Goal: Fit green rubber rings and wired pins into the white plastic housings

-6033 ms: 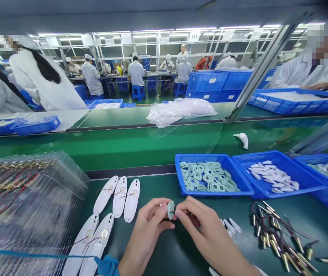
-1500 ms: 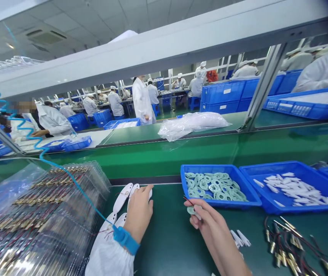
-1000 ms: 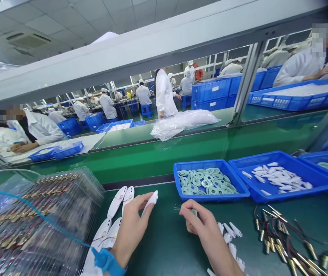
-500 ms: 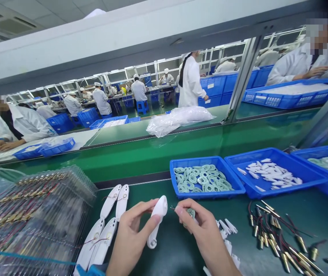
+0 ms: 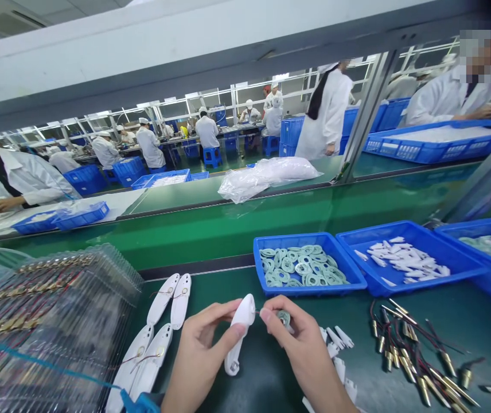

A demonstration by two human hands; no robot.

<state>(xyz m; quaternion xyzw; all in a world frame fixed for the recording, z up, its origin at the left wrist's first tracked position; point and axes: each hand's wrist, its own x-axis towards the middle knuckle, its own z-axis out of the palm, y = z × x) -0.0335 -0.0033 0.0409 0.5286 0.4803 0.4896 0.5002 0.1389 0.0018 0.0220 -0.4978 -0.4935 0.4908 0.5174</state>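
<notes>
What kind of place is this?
It's probably a factory. Several people in white coats sit or stand around the room, a blue tray holds a pile of little white parts, and a stack of clear trays holds many pieces with red wires.

- Bare and slim-fingered here on the left hand (image 5: 202, 349), and just the same over on the right hand (image 5: 293, 337).
- And there, down at the left wrist (image 5: 179, 397), wearing a bright blue anti-static wrist strap (image 5: 139, 404), looking bunched and lumpy, sliced off by the bottom edge.
- Hooked up, look, to a thin cord (image 5: 47, 363) in matching blue, stretching out to the left edge.
- Bare again along the right forearm (image 5: 329, 393).
</notes>
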